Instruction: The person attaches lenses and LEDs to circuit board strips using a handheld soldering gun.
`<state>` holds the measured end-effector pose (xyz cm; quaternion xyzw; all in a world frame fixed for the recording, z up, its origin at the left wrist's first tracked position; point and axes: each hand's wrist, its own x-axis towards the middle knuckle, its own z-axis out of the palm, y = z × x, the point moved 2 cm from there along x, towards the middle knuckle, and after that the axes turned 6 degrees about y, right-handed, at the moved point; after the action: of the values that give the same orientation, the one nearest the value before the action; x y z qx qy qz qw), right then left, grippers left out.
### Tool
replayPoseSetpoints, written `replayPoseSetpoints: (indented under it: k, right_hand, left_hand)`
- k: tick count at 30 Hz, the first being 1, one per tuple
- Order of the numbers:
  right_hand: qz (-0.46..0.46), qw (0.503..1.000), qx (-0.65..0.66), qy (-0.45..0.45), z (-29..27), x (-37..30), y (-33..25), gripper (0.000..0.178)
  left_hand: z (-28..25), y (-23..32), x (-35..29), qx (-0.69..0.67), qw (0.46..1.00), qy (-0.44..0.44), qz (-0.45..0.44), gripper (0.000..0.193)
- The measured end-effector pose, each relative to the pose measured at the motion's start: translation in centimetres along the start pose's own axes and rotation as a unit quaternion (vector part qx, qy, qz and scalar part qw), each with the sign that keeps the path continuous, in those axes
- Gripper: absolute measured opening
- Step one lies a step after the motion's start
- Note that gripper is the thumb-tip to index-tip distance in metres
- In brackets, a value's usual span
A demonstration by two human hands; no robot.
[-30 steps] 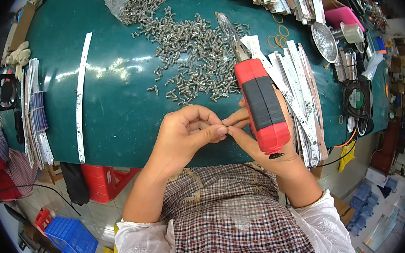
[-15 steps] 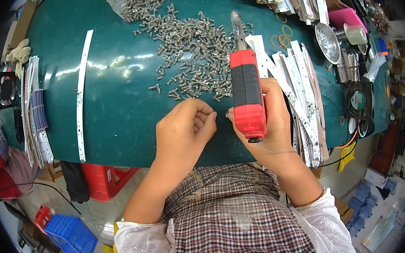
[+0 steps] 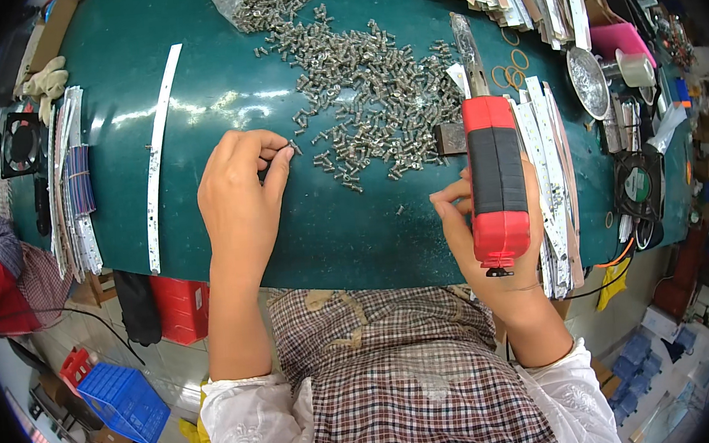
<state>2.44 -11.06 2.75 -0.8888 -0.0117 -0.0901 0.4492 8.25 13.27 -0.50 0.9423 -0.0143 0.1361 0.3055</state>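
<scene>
Left hand: moved up and leftward since the earlier frame, away from the right; thumb and forefinger pinched on a small metal piece.
Metal pile: spread over the green table, just right of that pinch.
Loose piece: between the hands.
Right hand: half curled round a red-and-black tool.
White strips: bundled beside it.

a black fan sits near what seems a plush toy, a blue crate below.
</scene>
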Motion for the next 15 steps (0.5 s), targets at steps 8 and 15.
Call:
replayPoseSetpoints:
  k: [8,15]
  right_hand:
    - [0.116,0.978,0.173,-0.006,0.5,0.7,-1.2,0.042]
    - [0.132,0.975,0.178,-0.010,1.8,0.8,0.1,0.051]
  left_hand:
    - [1.1,3.8,-2.2,-0.435,0.879,-0.090,-0.172,0.013]
    - [1.7,5.9,-3.3,-0.420,0.897,-0.103,-0.091,0.016]
